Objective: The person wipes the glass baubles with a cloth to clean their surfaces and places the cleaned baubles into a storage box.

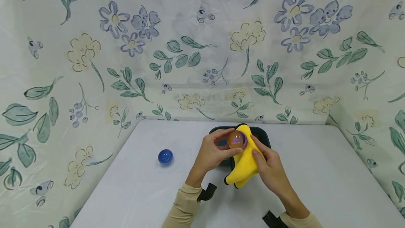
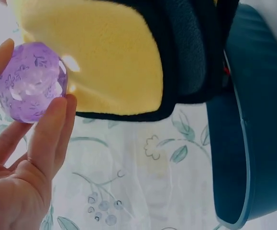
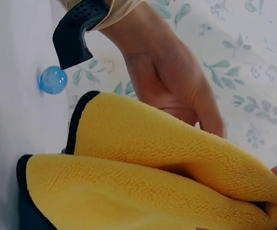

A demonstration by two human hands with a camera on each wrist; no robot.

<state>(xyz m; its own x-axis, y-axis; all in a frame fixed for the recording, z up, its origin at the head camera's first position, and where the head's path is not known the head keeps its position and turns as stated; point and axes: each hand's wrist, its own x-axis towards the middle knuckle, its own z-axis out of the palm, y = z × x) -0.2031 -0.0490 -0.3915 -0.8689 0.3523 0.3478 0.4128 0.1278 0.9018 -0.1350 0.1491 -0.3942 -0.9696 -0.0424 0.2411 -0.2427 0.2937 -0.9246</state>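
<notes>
Between the thumb and fingers of my left hand (image 1: 209, 154) is a small translucent purple ball (image 2: 30, 81), pinched by its sides. In the head view the ball looks amber with a purple edge. My right hand (image 1: 273, 170) grips a yellow plush cleaning cloth (image 1: 245, 163) with black edging and a dark reverse side. The cloth hangs in folds right beside the ball, and its upper part is against or very near it. Most of the left fingers are hidden behind the cloth in the right wrist view.
A dark teal bin (image 2: 267, 124) stands behind the cloth, partly covered by it; its contents are mostly hidden. To the left, a blue ball (image 1: 165, 157) rests on the white table (image 1: 126, 192). Floral fabric (image 1: 202, 45) surrounds the table's back and sides.
</notes>
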